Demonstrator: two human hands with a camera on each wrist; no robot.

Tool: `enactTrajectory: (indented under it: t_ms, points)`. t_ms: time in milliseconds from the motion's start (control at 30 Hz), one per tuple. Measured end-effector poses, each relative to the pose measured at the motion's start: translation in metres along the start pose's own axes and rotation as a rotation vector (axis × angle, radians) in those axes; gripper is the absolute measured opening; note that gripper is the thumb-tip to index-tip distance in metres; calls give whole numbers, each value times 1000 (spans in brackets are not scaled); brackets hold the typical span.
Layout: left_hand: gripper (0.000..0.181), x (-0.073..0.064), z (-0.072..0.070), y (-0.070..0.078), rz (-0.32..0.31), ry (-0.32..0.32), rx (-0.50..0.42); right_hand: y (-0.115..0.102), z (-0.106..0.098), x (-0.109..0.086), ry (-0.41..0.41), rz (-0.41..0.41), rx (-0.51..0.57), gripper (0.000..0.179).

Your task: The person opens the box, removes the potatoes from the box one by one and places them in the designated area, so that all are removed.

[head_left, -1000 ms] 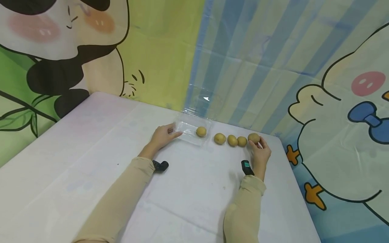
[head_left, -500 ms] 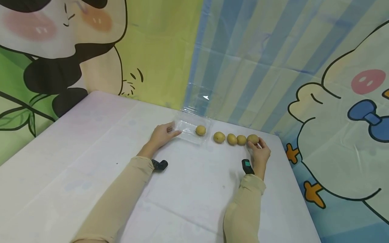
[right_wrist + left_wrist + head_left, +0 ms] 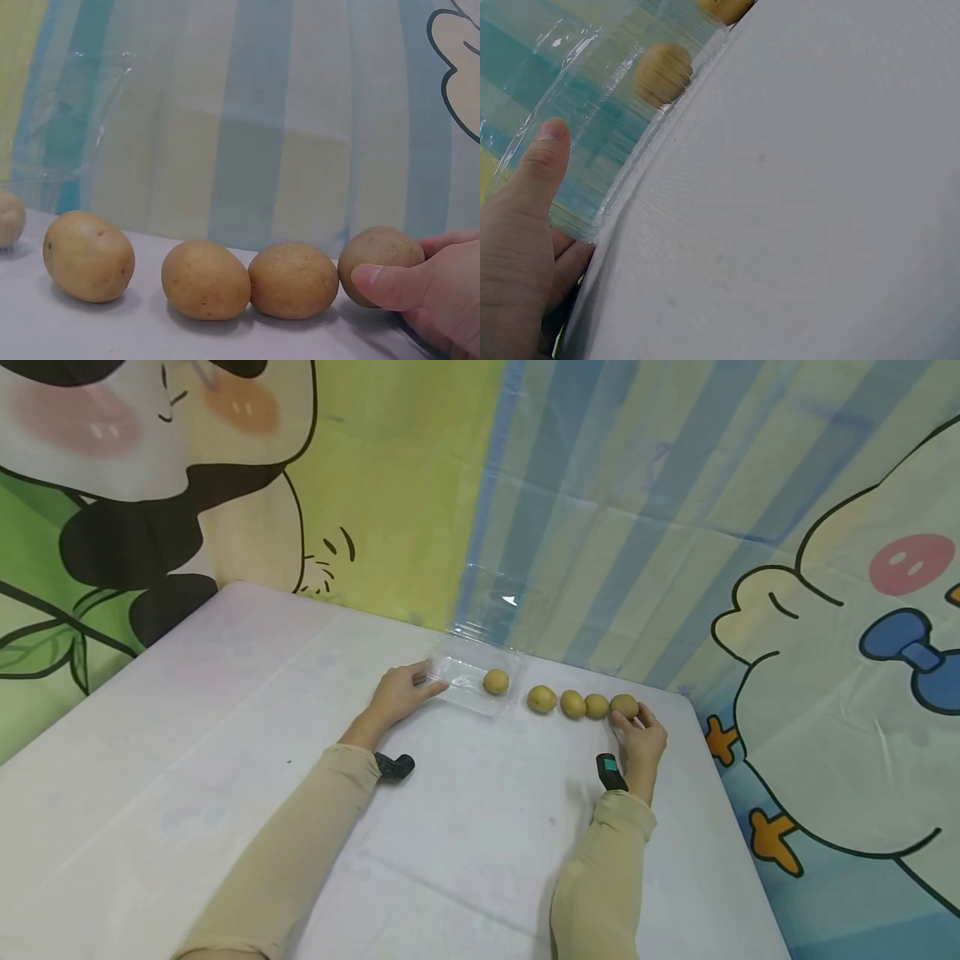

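Observation:
My left hand grips the left end of a clear plastic container, thumb inside the rim and fingers outside it. One potato lies at the container's right end; its lid stands raised behind. To the right, several potatoes line up on the table. The potato at the row's right end is held by my right hand, thumb on its near side, other fingers mostly hidden behind. It sits against the neighbouring potato. Further left in the row come another potato and a larger potato.
A white cloth covers the table. Close behind the container and potatoes hangs a printed curtain with cartoon figures. The table's right edge runs just beyond my right hand. Each wrist carries a black device, such as the right wrist device.
My right hand has lowered its potato slightly, down level with the row beside its neighbour. The left hand and the container have stayed in place.

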State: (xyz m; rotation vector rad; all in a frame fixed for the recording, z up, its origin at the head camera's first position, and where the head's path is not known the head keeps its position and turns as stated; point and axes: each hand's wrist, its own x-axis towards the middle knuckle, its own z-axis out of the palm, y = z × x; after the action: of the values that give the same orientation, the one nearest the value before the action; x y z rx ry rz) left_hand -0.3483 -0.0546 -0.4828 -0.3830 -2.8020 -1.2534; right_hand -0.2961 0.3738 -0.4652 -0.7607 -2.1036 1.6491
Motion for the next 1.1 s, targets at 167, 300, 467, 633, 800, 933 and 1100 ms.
enactTrajectory:
  t_ms: [167,300,467,633,800,933,1100]
  points:
    - [91,0,-1,1,0,10,2,-3,-1,-1,-29,-13,-37,65]
    - [91,0,-2,1,-2,11,3,-5,-2,-3,-44,-15,-47,64]
    - [91,1,0,-2,4,17,-5,-8,-3,-6,-74,-9,-62,63]
    - [91,1,0,-2,6,20,-6,-11,-7,-10,-107,-2,-101,63]
    - [91,1,0,-3,6,17,-9,-14,-11,-14,-154,27,-65,65]
    - [93,1,0,-3,-1,8,-16,-13,-18,-18,-207,47,-47,66]
    - [94,1,1,-3,-10,-8,-23,-13,-29,-18,-307,62,-81,68]
